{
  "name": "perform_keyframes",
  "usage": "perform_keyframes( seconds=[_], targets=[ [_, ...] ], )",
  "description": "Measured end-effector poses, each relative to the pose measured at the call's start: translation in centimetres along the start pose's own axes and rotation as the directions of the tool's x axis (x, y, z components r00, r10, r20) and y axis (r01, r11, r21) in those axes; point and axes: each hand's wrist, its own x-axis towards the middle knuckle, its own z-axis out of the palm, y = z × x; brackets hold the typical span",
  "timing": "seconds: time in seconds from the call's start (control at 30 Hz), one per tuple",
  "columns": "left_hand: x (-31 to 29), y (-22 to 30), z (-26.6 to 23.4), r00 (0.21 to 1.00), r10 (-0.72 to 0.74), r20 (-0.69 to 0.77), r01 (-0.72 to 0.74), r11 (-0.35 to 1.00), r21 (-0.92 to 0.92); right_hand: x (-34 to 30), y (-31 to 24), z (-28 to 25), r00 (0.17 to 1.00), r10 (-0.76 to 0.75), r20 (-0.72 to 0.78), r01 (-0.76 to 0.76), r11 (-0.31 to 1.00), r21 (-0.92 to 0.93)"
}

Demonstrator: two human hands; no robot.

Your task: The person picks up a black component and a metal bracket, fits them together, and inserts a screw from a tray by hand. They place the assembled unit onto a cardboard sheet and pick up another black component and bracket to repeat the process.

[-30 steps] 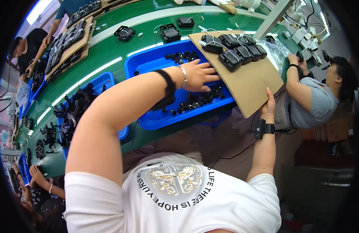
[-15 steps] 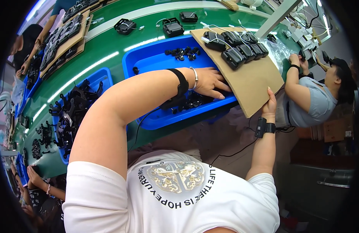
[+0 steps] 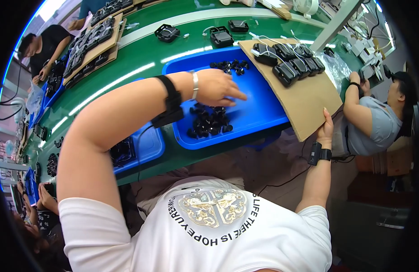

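My left hand hovers over the blue tray, index finger stretched out and the others partly curled, with nothing seen in it. Inside the tray, small black knob-like parts lie in a heap below this hand, and another group sits near the far wall. My right hand grips the near right corner of a brown cardboard sheet, thumb on top. The sheet rests tilted over the tray's right end. Several black box-shaped units with white cables stand in rows on its far part.
More black units with cables stand on the green table beyond the tray. At left, a second blue tray is partly hidden by my arm. Loaded cardboard sheets lie farther left. Co-workers sit at right and far left.
My left hand has lifted from the tray's right end and swung left over the black parts. My right hand keeps its grip on the cardboard sheet. The whole view has shifted somewhat.
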Motion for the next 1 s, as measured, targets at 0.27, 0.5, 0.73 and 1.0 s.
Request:
perform_keyframes(
  seconds=[0.27, 0.5, 0.73, 1.0],
  targets=[
    [9.6, -6.3, 3.5, 0.944, 0.134, -0.301, 0.028, 0.878, 0.478, -0.8, 0.5, 0.0, 1.000, -0.018, -0.013, 0.018, 1.000, -0.009],
    [4.7, -6.4, 2.4, 0.970, -0.224, -0.091, 0.237, 0.954, 0.183, -0.2, 0.4, -0.5, 0.999, -0.035, -0.019, 0.035, 0.999, 0.000],
    [-4.3, -0.5, -0.5, 0.874, -0.458, 0.160, 0.402, 0.868, 0.292, -0.4, -0.6, 0.6, 0.997, -0.069, 0.018, 0.070, 0.997, -0.040],
    [-8.1, 9.5, 2.9, 0.992, -0.128, -0.007, 0.127, 0.973, 0.194, -1.2, -0.4, 1.7, 0.995, -0.102, 0.018, 0.102, 0.994, -0.046]
  ],
)
